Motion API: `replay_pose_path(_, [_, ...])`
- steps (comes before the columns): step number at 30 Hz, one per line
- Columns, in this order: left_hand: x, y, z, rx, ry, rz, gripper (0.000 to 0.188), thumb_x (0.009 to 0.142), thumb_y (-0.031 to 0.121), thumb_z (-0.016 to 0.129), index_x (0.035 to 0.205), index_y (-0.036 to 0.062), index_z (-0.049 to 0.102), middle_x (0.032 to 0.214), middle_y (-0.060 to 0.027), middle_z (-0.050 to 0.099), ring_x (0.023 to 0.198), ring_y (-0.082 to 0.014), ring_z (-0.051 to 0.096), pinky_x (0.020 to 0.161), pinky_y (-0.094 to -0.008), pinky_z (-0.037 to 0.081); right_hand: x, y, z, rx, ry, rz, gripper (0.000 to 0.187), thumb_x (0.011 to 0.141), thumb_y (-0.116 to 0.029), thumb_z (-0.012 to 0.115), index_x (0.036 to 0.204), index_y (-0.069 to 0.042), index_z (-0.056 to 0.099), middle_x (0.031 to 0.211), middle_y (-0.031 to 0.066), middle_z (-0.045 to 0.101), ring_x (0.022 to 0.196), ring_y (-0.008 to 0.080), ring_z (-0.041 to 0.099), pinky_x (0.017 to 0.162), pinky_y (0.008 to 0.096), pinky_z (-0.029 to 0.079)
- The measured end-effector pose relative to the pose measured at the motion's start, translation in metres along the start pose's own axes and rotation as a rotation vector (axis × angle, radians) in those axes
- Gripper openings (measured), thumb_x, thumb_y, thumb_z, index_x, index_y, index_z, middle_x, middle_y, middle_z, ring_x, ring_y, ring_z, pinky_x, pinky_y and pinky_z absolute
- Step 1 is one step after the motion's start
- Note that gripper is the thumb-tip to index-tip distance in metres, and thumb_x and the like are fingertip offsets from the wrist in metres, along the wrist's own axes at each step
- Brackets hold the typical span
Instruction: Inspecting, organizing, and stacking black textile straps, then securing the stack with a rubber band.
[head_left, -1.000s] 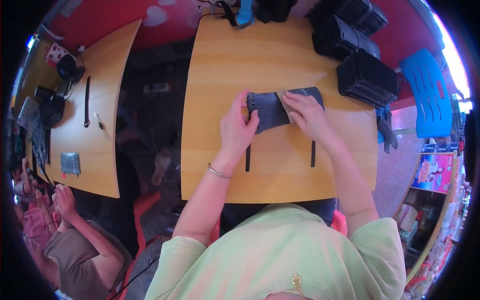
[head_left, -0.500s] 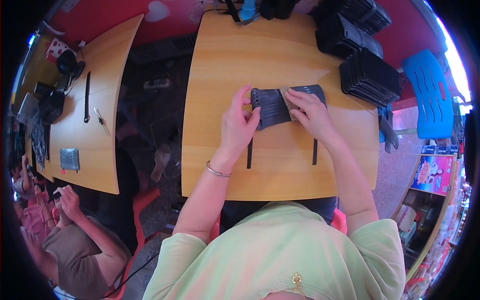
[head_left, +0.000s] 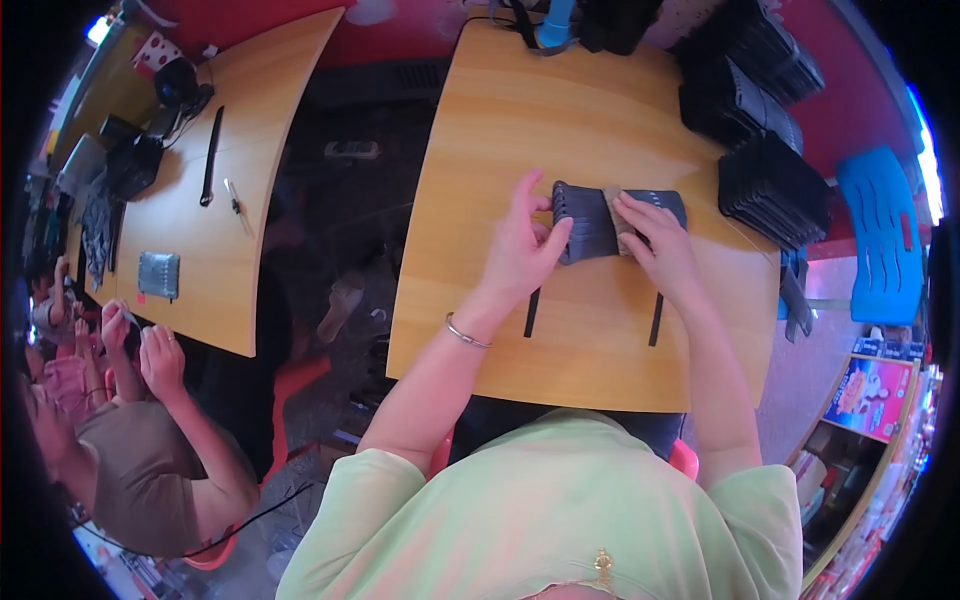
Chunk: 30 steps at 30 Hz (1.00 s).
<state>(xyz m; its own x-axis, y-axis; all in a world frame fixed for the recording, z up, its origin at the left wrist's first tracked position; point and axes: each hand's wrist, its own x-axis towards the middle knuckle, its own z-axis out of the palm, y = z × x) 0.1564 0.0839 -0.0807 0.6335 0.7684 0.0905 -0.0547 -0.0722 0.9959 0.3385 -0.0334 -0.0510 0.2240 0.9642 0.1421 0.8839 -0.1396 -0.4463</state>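
Little has changed across the last second. The dark ribbed piece (head_left: pixel 590 222) is held at the same spot on the counter (head_left: pixel 480 290), and both hands have stayed on it. The left hand (head_left: pixel 525 250) has been shifted slightly: its fingers (head_left: pixel 527 192) are now raised and spread over the piece's left end, thumb pressed against the ribbed face. The right hand (head_left: pixel 660 250) has been kept at the middle, fingers together and pinched on a small tan patch (head_left: pixel 612 205). By judgement, the work is still in a fine adjusting stage at that patch, not a carry or a set-down.

The piece is seen as a flat, dark grey strip, folded or stacked in close ribs at the left, smoother at the right end (head_left: pixel 668 200). It lies mid-counter, between the hands, partly lifted at its left. Two thin black strips (head_left: pixel 532 312) (head_left: pixel 656 320) lie flat below it, apart from it. Black stacks (head_left: pixel 770 185) stand at the counter's far right.
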Motion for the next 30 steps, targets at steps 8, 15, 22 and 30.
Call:
replay_pose_path(8, [0.006, 0.002, 0.002, -0.579, -0.157, -0.169, 0.043, 0.095, 0.016, 0.051, 0.132, -0.0024, 0.039, 0.107, -0.0068, 0.058, 0.09, -0.0064, 0.057, 0.077, -0.0237, 0.049, 0.001, 0.003, -0.003, 0.124, -0.059, 0.055, 0.039, 0.085, -0.014, 0.058, 0.124, -0.009, 0.055, 0.131, 0.009, 0.052, 0.118, 0.0258, 0.049, 0.101, 0.0367, 0.034])
replay_pose_path(15, [0.004, 0.001, 0.005, -0.713, -0.316, -0.335, 0.04, 0.099, 0.025, 0.043, 0.134, 0.0052, 0.041, 0.121, -0.0028, 0.053, 0.108, -0.0087, 0.052, 0.092, -0.0272, 0.044, 0.001, -0.001, -0.001, 0.098, -0.047, 0.009, 0.039, 0.086, -0.012, 0.056, 0.125, -0.009, 0.054, 0.132, 0.0084, 0.051, 0.117, 0.0264, 0.048, 0.099, 0.0357, 0.035])
replay_pose_path(22, [0.005, 0.008, 0.005, -0.887, -0.279, -0.496, 0.046, 0.1, 0.025, 0.036, 0.142, 0.0085, 0.028, 0.132, -0.0064, 0.046, 0.118, -0.0163, 0.048, 0.099, -0.0346, 0.041, -0.004, -0.009, 0.003, 0.163, -0.03, -0.001, 0.04, 0.086, -0.011, 0.056, 0.126, -0.01, 0.054, 0.131, 0.0096, 0.052, 0.115, 0.0286, 0.049, 0.099, 0.036, 0.035])
replay_pose_path(30, [0.007, 0.004, 0.002, -0.89, -0.271, -0.502, 0.044, 0.1, 0.022, 0.031, 0.14, 0.0034, 0.031, 0.134, -0.0126, 0.044, 0.121, -0.0225, 0.048, 0.102, -0.0399, 0.04, -0.008, -0.012, 0.006, 0.164, -0.009, -0.005, 0.047, 0.083, -0.012, 0.061, 0.128, -0.013, 0.052, 0.134, 0.01, 0.048, 0.119, 0.0281, 0.047, 0.099, 0.0372, 0.037])
